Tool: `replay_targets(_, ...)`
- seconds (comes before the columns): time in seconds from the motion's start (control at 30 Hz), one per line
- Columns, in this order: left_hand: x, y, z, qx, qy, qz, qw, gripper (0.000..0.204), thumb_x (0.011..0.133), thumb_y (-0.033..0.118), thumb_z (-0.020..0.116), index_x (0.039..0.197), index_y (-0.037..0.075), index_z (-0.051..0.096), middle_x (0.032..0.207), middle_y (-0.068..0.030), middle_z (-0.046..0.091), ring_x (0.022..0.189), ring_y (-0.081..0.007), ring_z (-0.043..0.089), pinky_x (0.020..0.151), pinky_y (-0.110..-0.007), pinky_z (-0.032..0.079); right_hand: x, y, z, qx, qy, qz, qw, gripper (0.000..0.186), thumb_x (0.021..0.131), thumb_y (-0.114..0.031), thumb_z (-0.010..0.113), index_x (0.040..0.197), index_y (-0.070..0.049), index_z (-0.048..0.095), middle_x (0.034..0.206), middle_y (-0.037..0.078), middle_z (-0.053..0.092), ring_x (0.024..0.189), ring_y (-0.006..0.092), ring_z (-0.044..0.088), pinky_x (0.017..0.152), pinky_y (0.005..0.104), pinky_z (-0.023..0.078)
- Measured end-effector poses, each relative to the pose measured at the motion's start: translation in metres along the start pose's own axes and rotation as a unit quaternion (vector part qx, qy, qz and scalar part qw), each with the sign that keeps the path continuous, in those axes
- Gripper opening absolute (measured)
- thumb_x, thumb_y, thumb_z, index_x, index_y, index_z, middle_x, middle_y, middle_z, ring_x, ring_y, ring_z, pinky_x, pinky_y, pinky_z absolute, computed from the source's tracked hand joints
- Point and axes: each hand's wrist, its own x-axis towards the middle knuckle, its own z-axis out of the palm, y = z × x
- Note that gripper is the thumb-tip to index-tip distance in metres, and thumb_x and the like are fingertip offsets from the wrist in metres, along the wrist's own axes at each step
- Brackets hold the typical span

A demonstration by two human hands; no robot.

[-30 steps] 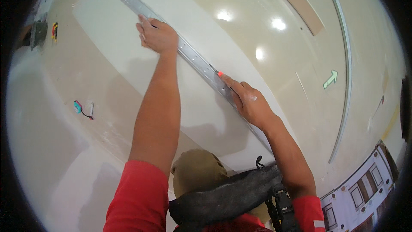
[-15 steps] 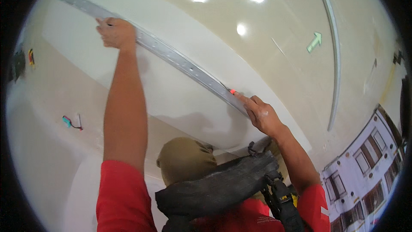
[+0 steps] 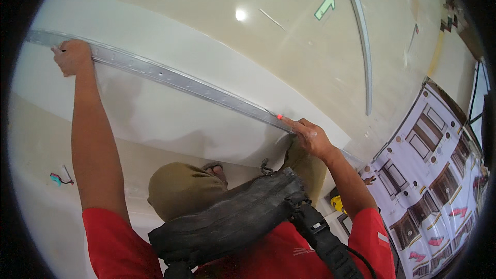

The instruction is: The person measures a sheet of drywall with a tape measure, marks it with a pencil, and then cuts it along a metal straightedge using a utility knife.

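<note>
A long grey metal channel (image 3: 175, 78) lies slantwise across a white board (image 3: 150, 101), its far end to the left. My left hand (image 3: 74, 57) is closed over the channel near that end, fingers curled at its edge. At the channel's nearer right end is my right hand (image 3: 312, 138), fingers together and index finger stretched along it. A slim tool with an orange-red end (image 3: 279, 117) and a thin pointed tip is pinched there, the tip touching the channel's upper edge. Most of the tool is hidden by my fingers, so its kind is unclear.
A second metal strip (image 3: 363, 41) lies on the tan floor at right, near a green arrow (image 3: 325, 6). A large sheet printed with doors (image 3: 434, 175) spreads at far right. A small teal object (image 3: 56, 178) lies at left. My bent knee (image 3: 183, 191) and a black bag (image 3: 232, 217) are close below.
The view has shifted, so the channel now appears flatter and more of the printed sheet shows. Both hands keep their holds, and the tool tip stays at the channel's edge.
</note>
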Motion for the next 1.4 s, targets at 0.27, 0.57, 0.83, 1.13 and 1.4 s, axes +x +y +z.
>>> replay_targets(0.27,0.001,-0.017,0.004,0.018,0.021,0.04,0.999,0.056,0.104,0.037,0.036,0.144,0.004,0.059,0.13,-0.0215,0.066,0.118,-0.0424,0.065,0.105,-0.056,0.044,-0.081,0.076,-0.029,-0.176,-0.082,0.122,0.973,0.066,0.094,-0.003,0.059,0.153,-0.032,0.052,0.098,0.014,0.066,0.096,0.038,0.067,0.085,0.0478,0.056)
replay_targets(0.57,-0.043,0.021,-0.024,-0.094,-0.051,-0.022,0.994,0.058,0.108,0.033,0.035,0.158,0.005,0.042,0.158,-0.0272,0.046,0.144,-0.0426,0.045,0.122,-0.053,0.025,0.037,-0.082,-0.038,0.146,0.101,0.043,0.983,0.042,0.103,-0.014,0.062,0.143,-0.001,0.059,0.093,0.016,0.075,0.079,0.0223,0.072,0.078,0.036,0.056)
replay_targets(0.83,-0.043,0.031,-0.049,-0.106,-0.069,-0.04,0.991,0.056,0.111,0.029,0.03,0.158,0.0,0.04,0.157,-0.0158,0.052,0.157,-0.0306,0.029,0.125,-0.049,0.02,0.271,-0.313,-0.038,0.127,0.133,-0.264,0.947,0.039,0.103,-0.014,0.058,0.141,-0.008,0.051,0.091,0.027,0.07,0.085,0.0454,0.07,0.075,0.0516,0.053)
replay_targets(1.13,-0.034,0.025,-0.05,-0.11,-0.05,-0.024,0.992,0.057,0.109,0.029,0.031,0.157,-0.001,0.04,0.158,-0.0138,0.051,0.158,-0.0295,0.028,0.125,-0.049,0.019,0.337,-0.397,-0.036,0.031,0.125,-0.324,0.937,0.043,0.104,-0.016,0.05,0.147,-0.012,0.051,0.114,0.022,0.073,0.107,0.0425,0.068,0.091,0.0527,0.055)
replay_targets(1.4,-0.037,0.023,-0.046,-0.107,-0.039,-0.001,0.993,0.057,0.109,0.028,0.032,0.156,-0.001,0.042,0.157,-0.0143,0.052,0.156,-0.032,0.031,0.124,-0.051,0.02,0.33,-0.386,-0.039,-0.022,0.118,-0.324,0.938,0.045,0.103,-0.013,0.051,0.148,-0.016,0.054,0.108,0.022,0.073,0.102,0.0418,0.069,0.086,0.0518,0.056)
